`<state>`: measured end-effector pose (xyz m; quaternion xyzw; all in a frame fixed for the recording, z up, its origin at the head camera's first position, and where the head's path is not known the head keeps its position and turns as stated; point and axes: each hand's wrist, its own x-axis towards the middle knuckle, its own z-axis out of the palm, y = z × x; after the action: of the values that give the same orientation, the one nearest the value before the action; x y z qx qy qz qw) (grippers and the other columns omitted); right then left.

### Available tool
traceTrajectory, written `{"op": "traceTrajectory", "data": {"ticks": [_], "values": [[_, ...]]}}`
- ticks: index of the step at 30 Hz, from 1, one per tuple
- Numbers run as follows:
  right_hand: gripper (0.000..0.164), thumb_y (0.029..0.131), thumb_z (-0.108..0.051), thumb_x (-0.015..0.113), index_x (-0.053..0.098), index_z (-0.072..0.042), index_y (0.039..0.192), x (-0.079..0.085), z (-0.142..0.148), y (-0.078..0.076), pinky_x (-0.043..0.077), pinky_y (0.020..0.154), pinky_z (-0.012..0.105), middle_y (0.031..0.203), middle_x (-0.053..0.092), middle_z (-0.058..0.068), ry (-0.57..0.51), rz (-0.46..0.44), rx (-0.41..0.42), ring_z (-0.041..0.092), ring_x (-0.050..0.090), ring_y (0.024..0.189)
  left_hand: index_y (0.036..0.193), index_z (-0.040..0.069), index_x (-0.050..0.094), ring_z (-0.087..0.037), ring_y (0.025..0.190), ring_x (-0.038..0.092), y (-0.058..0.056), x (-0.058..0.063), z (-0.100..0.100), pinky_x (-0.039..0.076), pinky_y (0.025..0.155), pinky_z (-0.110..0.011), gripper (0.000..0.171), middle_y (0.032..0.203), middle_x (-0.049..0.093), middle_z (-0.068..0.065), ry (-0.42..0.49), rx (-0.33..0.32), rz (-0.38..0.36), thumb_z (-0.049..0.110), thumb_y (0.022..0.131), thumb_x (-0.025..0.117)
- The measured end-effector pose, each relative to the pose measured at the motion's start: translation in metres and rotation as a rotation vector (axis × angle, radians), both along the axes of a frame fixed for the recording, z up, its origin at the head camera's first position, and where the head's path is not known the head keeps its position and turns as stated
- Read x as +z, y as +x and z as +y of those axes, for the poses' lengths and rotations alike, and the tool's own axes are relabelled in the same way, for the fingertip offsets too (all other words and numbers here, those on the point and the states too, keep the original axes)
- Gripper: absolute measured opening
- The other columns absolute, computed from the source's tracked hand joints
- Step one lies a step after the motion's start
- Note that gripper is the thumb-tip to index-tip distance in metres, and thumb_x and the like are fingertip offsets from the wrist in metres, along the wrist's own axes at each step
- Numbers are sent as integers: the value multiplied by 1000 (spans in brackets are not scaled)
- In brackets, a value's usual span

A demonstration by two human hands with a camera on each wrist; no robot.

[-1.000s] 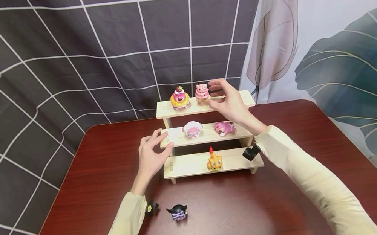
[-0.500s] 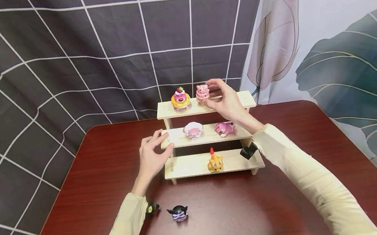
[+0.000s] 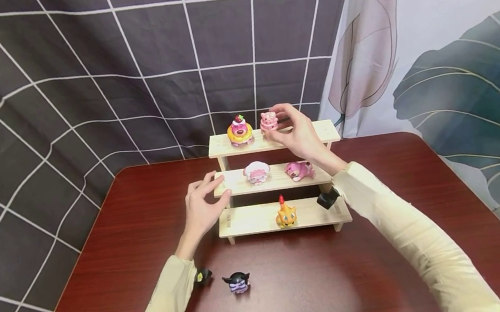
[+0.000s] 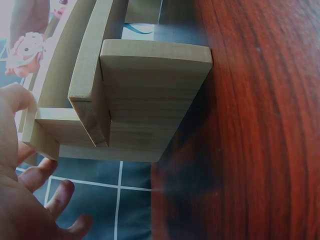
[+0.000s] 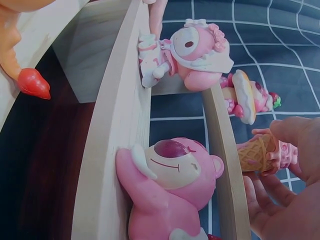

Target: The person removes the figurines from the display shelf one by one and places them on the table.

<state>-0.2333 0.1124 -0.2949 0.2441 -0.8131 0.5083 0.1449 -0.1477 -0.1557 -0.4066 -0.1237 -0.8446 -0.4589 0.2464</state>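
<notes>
A three-step wooden display shelf (image 3: 251, 220) stands on the table. My left hand (image 3: 202, 206) pinches the left end of its middle step between thumb and fingers. On the top step, my right hand (image 3: 299, 133) holds a pink bear figurine in an ice-cream cone (image 5: 260, 152), thumb in front and fingers behind. To its left sits a pink bear in a yellow ring (image 3: 240, 133). A white-hooded pink figurine (image 3: 257, 173) and a lying pink bear (image 3: 299, 171) are on the middle step. An orange figurine with a red-tipped tail (image 3: 286, 216) occupies the bottom step.
A black-and-purple figurine (image 3: 237, 282) is on the dark red wooden table (image 3: 289, 283), in front of the shelf beside my left sleeve. A grey grid-patterned cloth (image 3: 153, 44) hangs behind, and a leaf-printed curtain (image 3: 426, 58) at the right.
My right hand has moved slightly left and closed its fingers round the cone figurine, which now leans a little. My left hand stays at the shelf end.
</notes>
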Motion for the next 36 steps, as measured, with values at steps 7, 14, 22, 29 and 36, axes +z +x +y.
{"op": "traceTrajectory", "data": {"ticks": [7,14,22,29,36], "values": [[45,85,-2,77,59,-5,126,1,0,-1,54,82,43,113,64,19,11,1,-16,31,67,93,119,9,75,-34,106,50,0,1,1,38,86,-47,39,132,64,-9,4,-6,8,19,81,81],[44,85,-3,76,59,-6,126,1,1,-2,53,81,42,112,65,19,20,-5,-18,30,67,93,118,8,75,-35,105,50,0,2,2,38,86,-47,39,131,64,-12,4,-11,19,19,81,81],[44,84,-3,77,60,-6,124,2,1,-2,53,80,40,111,66,18,21,8,-14,30,67,91,118,9,75,-33,105,51,-1,1,2,38,85,-47,39,131,65,-11,8,-9,21,19,80,82],[46,83,-5,79,60,-6,124,3,1,1,53,80,40,111,66,18,16,12,-23,31,68,91,118,8,75,-34,104,50,-1,0,1,38,85,-47,39,130,65,-14,8,-12,27,18,80,81],[45,83,-4,78,60,-5,124,4,3,5,53,80,39,111,66,17,23,3,-18,29,67,91,119,10,75,-33,106,50,1,1,0,37,86,-47,39,131,64,-11,5,0,5,20,81,81]]}}
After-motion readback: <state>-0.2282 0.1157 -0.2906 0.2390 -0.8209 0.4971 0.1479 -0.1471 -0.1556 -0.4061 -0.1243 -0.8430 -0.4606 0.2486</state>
